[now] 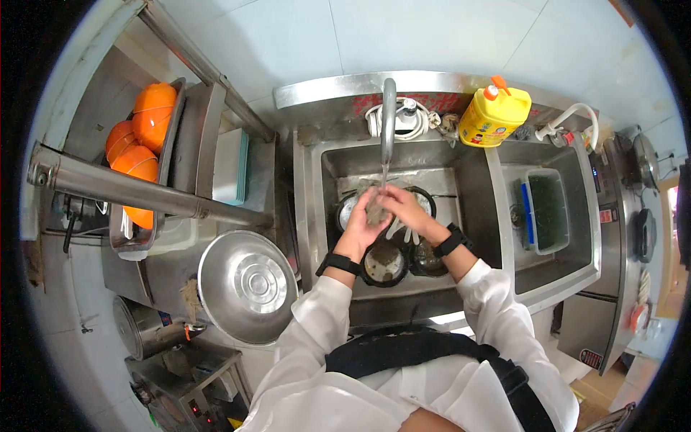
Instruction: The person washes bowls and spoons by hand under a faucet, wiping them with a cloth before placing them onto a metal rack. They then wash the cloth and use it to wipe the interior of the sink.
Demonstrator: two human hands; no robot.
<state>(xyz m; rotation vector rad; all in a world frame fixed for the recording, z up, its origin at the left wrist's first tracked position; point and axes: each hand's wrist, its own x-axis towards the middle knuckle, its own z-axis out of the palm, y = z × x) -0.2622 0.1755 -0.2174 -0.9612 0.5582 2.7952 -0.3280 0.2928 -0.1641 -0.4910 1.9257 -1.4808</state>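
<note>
Under the metal faucet, a grey, mesh-like steel wool scrubber sits between my hands. My left hand is cupped round it from the left. My right hand presses its fingers against it from the right. Below my hands, several dark bowls stand in the left sink basin, with murky water in at least one. Pale spoon-like handles stick out just under my right hand. Part of the bowls is hidden behind my hands and forearms.
A yellow detergent jug and a coiled white hose stand along the sink's back ledge. The right basin holds a clear tub with dark green contents. At left are a large steel bowl and a rack with orange bowls.
</note>
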